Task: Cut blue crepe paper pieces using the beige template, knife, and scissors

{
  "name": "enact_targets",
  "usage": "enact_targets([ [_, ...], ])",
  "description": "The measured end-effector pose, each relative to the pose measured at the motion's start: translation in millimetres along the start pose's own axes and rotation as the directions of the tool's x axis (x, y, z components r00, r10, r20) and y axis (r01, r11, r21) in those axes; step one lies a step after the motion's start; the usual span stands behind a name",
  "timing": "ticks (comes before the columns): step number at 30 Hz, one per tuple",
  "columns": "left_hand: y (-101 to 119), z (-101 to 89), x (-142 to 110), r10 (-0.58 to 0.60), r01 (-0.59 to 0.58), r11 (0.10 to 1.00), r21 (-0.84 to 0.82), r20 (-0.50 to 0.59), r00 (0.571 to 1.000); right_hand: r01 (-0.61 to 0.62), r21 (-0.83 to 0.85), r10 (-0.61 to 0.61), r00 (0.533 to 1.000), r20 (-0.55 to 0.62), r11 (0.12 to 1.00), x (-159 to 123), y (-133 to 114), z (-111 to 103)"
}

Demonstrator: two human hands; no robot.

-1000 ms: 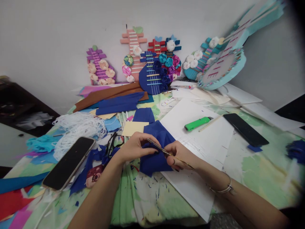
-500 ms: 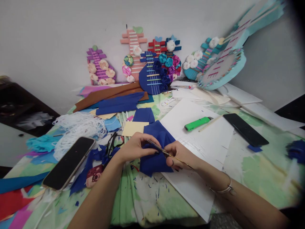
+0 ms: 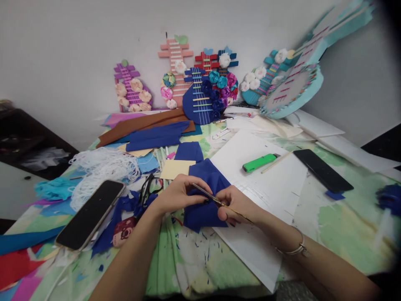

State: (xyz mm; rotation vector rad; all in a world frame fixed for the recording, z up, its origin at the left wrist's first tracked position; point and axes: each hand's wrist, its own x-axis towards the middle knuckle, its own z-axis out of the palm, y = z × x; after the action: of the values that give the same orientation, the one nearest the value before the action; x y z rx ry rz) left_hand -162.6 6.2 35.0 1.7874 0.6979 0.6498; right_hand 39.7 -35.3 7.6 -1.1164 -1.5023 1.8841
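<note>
A piece of dark blue felt (image 3: 205,211) lies in front of me, partly over a white sheet (image 3: 250,163). My left hand (image 3: 178,194) is closed, pinching the felt from the left. My right hand (image 3: 234,205) is closed on a thin stick (image 3: 208,194) that slants across the felt toward my left fingers. A bracelet sits on my right wrist.
A black phone (image 3: 90,213) lies at the left beside white string (image 3: 100,167) and black scissors (image 3: 145,190). A green lighter (image 3: 260,162) and a second phone (image 3: 322,169) lie at the right. Felt guitar crafts (image 3: 200,96) lean on the wall; felt scraps are scattered around.
Almost nothing moved. My right hand shifted very slightly on the stick; both hands stay at the blue felt.
</note>
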Motion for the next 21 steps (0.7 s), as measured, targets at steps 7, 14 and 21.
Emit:
enact_targets([
  [7,-4,-5.9,1,0.009,-0.011,1.000,-0.011,-0.145,0.989,0.116,0.035,-0.111,0.985,-0.131,0.993,0,-6,-7],
  [14,-11,-10.9,0,-0.028,-0.029,0.989,-0.146,-0.370,0.929,0.256,-0.008,-0.238,0.886,-0.398,0.967,1,-12,-20],
  [21,-18,-7.4,4,-0.044,-0.108,0.934,-0.341,-0.410,0.911,0.172,0.031,-0.150,0.924,-0.353,0.985,5,-7,-22],
])
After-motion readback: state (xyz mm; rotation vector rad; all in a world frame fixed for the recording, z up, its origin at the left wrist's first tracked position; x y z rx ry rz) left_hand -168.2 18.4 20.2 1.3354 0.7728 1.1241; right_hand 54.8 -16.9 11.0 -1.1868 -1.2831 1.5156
